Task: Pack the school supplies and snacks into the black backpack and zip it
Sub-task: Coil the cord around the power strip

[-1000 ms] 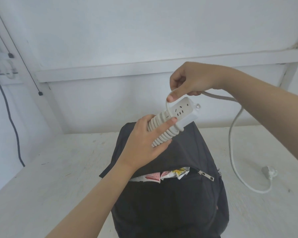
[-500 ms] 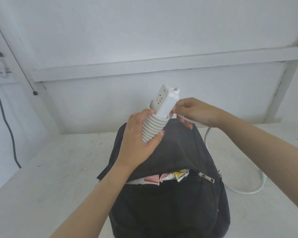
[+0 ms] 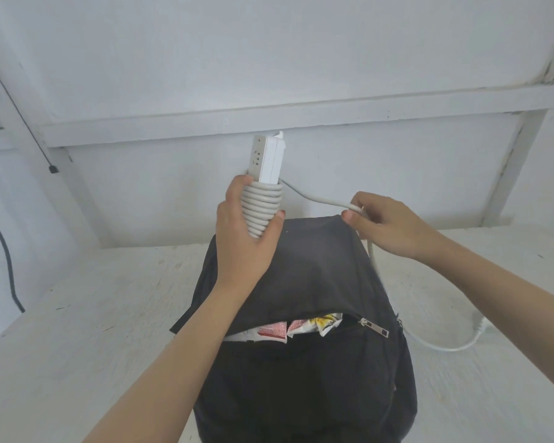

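Nearest the camera, the backpack (image 3: 304, 372) lies on the tabletop (image 3: 77, 314), its zip part open with the zip pull (image 3: 375, 328) at the right end of the gap. Snack packets (image 3: 301, 327) poke out of the opening. If the zip is drawn across them as they lie, the teeth could bite the wrappers and jam or tear them; they need pushing in first.

Above the bag, the left hand (image 3: 243, 244) has its fingers wrapped around the coiled lower end of the power strip (image 3: 266, 187), holding it upright. The right hand (image 3: 387, 228) pinches the loose cord (image 3: 320, 199) between thumb and fingers, just off the last coil. The coils look neat but are held in place only by that grip; slack from the right hand could let the top turns spring loose and unwind.

Farther right, the rest of the cord trails behind the bag and across the tabletop to the plug (image 3: 480, 326). A hard pull could drag the plug against the bag's edge and snag it, or whip it off the tabletop.
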A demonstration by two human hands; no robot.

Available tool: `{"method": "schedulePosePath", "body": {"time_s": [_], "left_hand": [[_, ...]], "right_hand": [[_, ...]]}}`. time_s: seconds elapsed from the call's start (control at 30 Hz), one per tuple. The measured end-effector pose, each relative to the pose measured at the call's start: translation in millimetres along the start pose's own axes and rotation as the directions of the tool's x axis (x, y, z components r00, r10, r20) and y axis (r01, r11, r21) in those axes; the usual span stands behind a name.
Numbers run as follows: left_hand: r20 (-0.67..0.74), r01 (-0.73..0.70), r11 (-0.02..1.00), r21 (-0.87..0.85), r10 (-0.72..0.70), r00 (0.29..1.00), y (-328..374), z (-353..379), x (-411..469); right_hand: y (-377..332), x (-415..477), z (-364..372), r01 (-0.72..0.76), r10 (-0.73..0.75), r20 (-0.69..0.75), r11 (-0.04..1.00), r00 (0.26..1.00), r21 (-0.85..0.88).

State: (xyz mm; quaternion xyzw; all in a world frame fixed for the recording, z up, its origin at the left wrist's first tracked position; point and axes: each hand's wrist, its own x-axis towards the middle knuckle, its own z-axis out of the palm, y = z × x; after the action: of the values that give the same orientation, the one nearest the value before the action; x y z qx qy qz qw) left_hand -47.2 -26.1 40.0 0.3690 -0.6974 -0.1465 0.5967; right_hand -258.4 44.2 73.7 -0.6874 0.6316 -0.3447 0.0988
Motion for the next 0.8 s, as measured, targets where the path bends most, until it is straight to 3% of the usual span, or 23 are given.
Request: {"method": "schedulePosePath", "body": {"time_s": [0.1, 0.2, 0.27, 0.37, 0.47, 0.53, 0.63, 0.8], "left_hand": [[-0.021, -0.005, 0.997, 0.073, 0.007, 1.0, 2, 4, 2], [-0.029, 0.007, 0.995, 0.102, -0.004, 1.0, 2, 8, 1], [-0.033, 0.018, 0.993, 0.118, -0.014, 0.999, 1, 11, 2], [-0.044, 0.062, 0.992, 0.108, -0.058, 0.997, 1, 14, 4], [-0.037, 0.061, 0.988, 0.142, -0.056, 0.998, 0, 18, 4], [-0.028, 0.054, 0.986, 0.161, -0.05, 0.998, -1, 20, 5], [-0.003, 0.049, 0.978, 0.202, -0.049, 0.999, -2, 23, 6], [0.033, 0.013, 0.967, 0.255, -0.022, 0.999, -1, 26, 2]], "right_hand": [[-6, -3, -8, -0.087, 0.088, 0.007, 0.979, 0.996, 0.184], [-15, -9, -16, -0.212, 0.103, 0.209, 0.766, 0.973, 0.608], [-18, -12, -18, -0.271, 0.133, 0.26, 0.736, 0.956, 0.62], [-21, -15, -19, -0.245, 0.203, 0.149, 0.897, 0.968, 0.368], [-24, -21, -18, -0.034, 0.035, 0.012, 0.997, 0.999, -0.073], [-27, -26, -18, 0.041, -0.047, -0.009, 0.947, 0.999, -0.32], [-34, -31, -18, 0.061, -0.072, 0.007, 0.784, 0.997, -0.618], [-50, -40, -24, 0.092, -0.097, 0.035, 0.685, 0.995, -0.723]]}}
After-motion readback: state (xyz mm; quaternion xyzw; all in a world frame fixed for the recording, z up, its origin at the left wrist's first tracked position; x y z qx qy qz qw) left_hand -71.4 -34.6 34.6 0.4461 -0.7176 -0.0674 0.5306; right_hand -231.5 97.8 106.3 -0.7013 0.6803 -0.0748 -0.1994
